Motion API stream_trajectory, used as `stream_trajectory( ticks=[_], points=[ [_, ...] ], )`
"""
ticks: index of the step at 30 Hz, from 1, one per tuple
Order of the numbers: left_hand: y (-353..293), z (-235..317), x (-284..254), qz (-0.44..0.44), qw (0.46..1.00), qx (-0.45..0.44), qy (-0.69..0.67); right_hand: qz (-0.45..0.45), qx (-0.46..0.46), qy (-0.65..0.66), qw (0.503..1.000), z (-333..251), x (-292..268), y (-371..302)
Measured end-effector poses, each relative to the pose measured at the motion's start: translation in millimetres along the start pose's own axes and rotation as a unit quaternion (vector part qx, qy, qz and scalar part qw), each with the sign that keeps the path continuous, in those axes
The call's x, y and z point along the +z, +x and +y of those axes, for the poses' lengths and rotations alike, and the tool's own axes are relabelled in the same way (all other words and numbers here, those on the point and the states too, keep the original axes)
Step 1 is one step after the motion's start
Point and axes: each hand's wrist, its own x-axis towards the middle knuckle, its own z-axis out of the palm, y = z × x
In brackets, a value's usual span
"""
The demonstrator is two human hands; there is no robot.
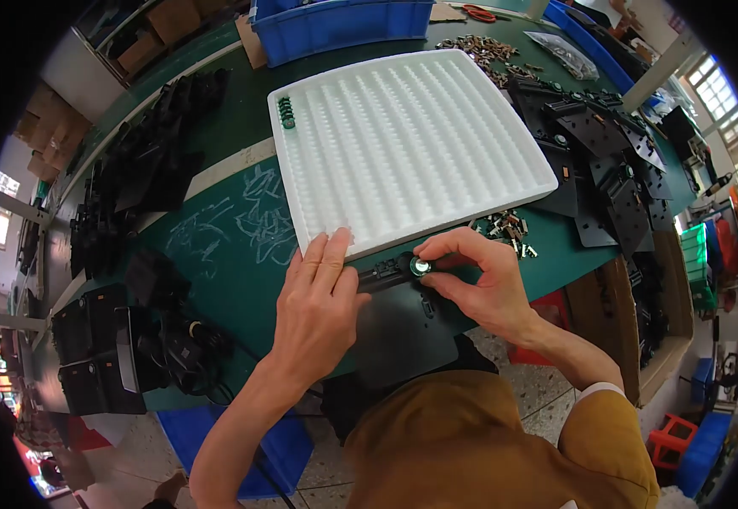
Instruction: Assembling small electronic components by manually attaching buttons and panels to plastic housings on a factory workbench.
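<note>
A black plastic plate [407, 343] with a raised bracket along its far side lies in front of me, overhanging the table's near edge. My left hand [318, 297] has its fingers stretched flat over the near-left corner of a white ribbed tray [415, 136]; its thumb touches the left end of the bracket. Between the thumb and forefinger of my right hand [483, 284] is a small round part [420, 266] with a green rim and a silvery centre, held at the bracket's right end. Several similar green-rimmed parts [286, 112] stand in a row in the tray's far-left corner.
Loose small metal pieces [505, 229] lie right of the tray, with a larger heap [483, 51] behind it. Black plates [606, 161] are piled at right, above a cardboard box [632, 331]. Black parts [144, 161] and cables crowd the left. A blue bin [343, 34] stands behind.
</note>
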Motion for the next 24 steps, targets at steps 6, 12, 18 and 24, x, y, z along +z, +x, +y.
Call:
stream_trajectory(
  ticks=[6,12,18,24],
  points=[
    [1.1,1.6,0.2,0.001,1.000,-0.003,-0.001,0.026,0.026,-0.013,0.999,6.9,11.6,1.5],
    [-0.1,0.6,-0.3,0.002,1.000,-0.010,-0.007,0.058,0.018,-0.043,0.997,8.5,18.3,4.3],
    [0.1,0.1,0.0,0.003,1.000,-0.008,-0.007,0.047,0.063,-0.035,0.996,5.9,15.1,4.6],
    [0.0,0.6,0.6,-0.001,1.000,-0.010,-0.006,0.033,0.044,-0.048,0.997,5.5,13.8,6.1]
  ],
)
